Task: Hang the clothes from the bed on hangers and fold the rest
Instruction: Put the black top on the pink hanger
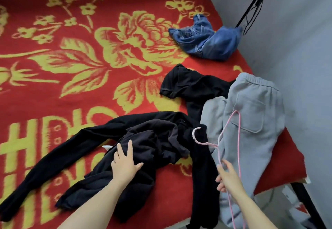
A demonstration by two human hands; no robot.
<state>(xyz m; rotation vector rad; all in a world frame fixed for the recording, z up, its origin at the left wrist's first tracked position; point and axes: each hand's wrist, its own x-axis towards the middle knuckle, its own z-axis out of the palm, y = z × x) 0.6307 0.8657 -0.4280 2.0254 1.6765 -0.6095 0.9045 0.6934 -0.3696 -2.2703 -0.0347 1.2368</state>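
My right grip (228,178) pinches the thin pink wire hanger (239,139), whose hook points left at the crumpled black long-sleeved top (161,139). My left grip (125,164), the nearer one, has its fingers spread and presses flat on that top. One long sleeve trails left and down over the red flowered bed blanket (71,67). Beyond lie grey fleece sweatpants (255,106), a black tee (188,85) and blue denim jeans (212,43).

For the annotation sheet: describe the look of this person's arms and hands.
The left hand and right hand are bare, with no gloves or rings visible. The left forearm and right forearm are uncovered down to the picture's bottom edge, with no sleeve, watch or bracelet in view.
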